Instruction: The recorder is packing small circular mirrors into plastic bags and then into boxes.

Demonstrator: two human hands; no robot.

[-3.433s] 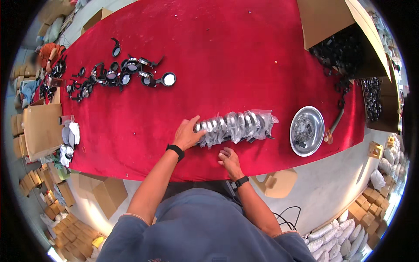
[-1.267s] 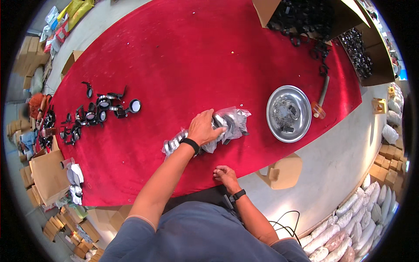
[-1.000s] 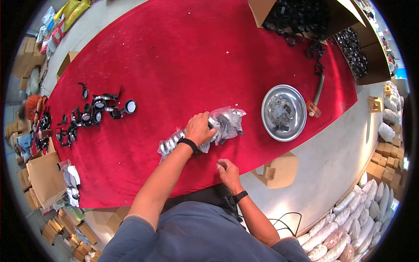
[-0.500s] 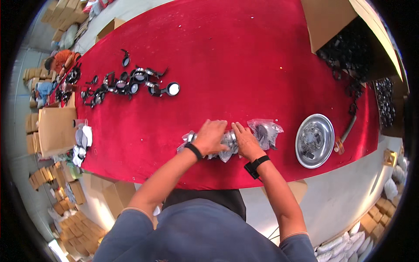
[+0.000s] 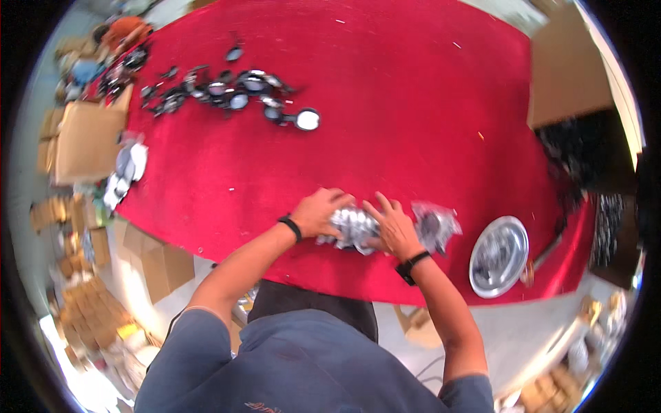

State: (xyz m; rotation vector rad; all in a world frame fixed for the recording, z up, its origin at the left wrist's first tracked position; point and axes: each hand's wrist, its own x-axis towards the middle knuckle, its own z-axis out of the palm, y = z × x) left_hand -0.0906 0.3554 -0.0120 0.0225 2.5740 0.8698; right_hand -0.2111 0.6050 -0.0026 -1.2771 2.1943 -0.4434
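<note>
On the red-covered table (image 5: 385,103), close to its near edge, lies a clear plastic bag of shiny metal parts (image 5: 354,227). My left hand (image 5: 320,210) grips its left end. My right hand (image 5: 392,224) presses on the bag from the right, fingers spread over it. Both wrists wear black bands. The bag's far end (image 5: 435,224) sticks out to the right of my right hand.
A round metal bowl (image 5: 499,256) sits to the right near the table edge. A scatter of small black and silver parts (image 5: 227,93) lies at the far left. Cardboard boxes (image 5: 86,141) stand left of the table, and an open box of dark parts (image 5: 585,148) at the right.
My right hand came up from the table edge onto the bag. Both hands now hold it together. The bag has bunched up shorter than it was at first.
</note>
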